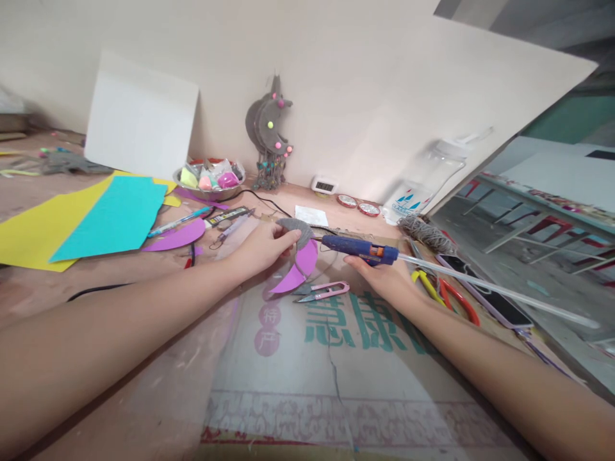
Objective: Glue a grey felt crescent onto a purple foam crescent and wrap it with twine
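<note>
Crescent (307,258) partly under left fingers (287,242), glue gun (353,247), handle hidden

Glue gun (360,248): dark blue, orange inset; its glue stick (500,288) translucent white. Just left of gun, crescent cutout (306,257) violet, grey yarn (300,226) on its upper end. Nearer than gun, thread snips (332,291) pink-handled; printed sheet (283,374) beige-grey with green characters, pink discs, mauve scroll border. Far left of gun, turquoise paper (110,218) over yellow paper (33,224). Beyond gun, crescent ornament (264,128) grey, dotted pink, yellow-green.

Purple crescent (306,258) | part-wrapped (gray yarn (302,232)) | blue glue gun (353,247) | pointing left
</note>
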Demonstrator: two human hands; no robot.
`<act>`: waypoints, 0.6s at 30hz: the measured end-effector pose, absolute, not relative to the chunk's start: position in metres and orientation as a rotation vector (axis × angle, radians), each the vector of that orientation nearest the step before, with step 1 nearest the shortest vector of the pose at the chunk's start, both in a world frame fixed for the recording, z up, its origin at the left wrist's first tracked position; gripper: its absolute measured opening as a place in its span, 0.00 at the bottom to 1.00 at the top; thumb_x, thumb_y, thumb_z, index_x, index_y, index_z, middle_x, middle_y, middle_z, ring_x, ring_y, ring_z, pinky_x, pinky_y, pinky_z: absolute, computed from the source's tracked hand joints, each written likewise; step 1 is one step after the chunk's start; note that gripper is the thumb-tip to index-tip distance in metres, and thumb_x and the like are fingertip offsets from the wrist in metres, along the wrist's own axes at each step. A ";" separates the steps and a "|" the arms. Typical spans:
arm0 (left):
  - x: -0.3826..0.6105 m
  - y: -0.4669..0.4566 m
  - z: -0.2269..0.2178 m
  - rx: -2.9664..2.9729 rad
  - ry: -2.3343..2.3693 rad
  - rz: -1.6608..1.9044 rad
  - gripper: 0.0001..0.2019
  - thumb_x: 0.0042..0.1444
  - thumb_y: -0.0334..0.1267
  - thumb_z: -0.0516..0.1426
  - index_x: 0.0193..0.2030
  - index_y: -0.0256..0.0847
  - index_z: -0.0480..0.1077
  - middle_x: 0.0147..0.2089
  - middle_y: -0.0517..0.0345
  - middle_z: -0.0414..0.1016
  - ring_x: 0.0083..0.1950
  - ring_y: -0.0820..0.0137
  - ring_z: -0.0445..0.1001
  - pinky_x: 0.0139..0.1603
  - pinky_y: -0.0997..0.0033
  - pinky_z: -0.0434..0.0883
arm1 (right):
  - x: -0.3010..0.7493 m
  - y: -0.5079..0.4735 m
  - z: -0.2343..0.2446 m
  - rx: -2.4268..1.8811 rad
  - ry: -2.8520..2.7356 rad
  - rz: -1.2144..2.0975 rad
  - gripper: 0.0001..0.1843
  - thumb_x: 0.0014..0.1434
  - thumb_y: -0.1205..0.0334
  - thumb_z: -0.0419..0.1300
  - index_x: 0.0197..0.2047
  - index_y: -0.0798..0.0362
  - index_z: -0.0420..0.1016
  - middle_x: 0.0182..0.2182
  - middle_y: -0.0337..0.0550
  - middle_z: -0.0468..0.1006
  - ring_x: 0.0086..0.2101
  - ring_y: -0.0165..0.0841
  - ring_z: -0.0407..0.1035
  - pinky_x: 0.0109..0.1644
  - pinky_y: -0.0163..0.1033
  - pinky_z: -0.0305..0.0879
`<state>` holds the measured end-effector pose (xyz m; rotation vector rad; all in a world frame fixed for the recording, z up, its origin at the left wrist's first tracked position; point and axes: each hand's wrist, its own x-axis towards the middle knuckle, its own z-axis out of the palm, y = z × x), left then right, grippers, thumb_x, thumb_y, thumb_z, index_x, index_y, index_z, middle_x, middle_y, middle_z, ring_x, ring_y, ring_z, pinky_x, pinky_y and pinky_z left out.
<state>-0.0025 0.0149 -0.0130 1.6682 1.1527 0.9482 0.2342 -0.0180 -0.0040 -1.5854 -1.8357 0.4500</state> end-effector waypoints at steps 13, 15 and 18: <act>-0.003 0.014 -0.017 1.605 1.099 0.943 0.19 0.54 0.50 0.52 0.21 0.38 0.63 0.19 0.62 0.61 0.18 0.77 0.58 0.20 0.75 0.55 | 0.235 -0.019 -0.003 -1.663 -1.839 0.402 0.16 0.53 0.47 0.60 0.40 0.47 0.78 0.41 0.39 0.80 0.46 0.44 0.72 0.53 0.49 0.68; -0.003 0.014 -0.017 1.599 1.087 0.942 0.19 0.55 0.50 0.52 0.20 0.38 0.62 0.18 0.63 0.60 0.18 0.77 0.58 0.20 0.75 0.54 | 0.236 -0.018 -0.003 -1.645 -1.842 0.397 0.16 0.53 0.48 0.60 0.40 0.47 0.78 0.41 0.40 0.80 0.45 0.44 0.73 0.52 0.48 0.69; -0.003 0.015 -0.017 1.602 1.077 0.950 0.19 0.54 0.50 0.52 0.20 0.38 0.62 0.18 0.63 0.60 0.18 0.78 0.58 0.19 0.75 0.54 | 0.236 -0.017 -0.005 -1.625 -1.837 0.372 0.16 0.53 0.48 0.60 0.41 0.47 0.78 0.41 0.39 0.80 0.45 0.43 0.73 0.51 0.48 0.69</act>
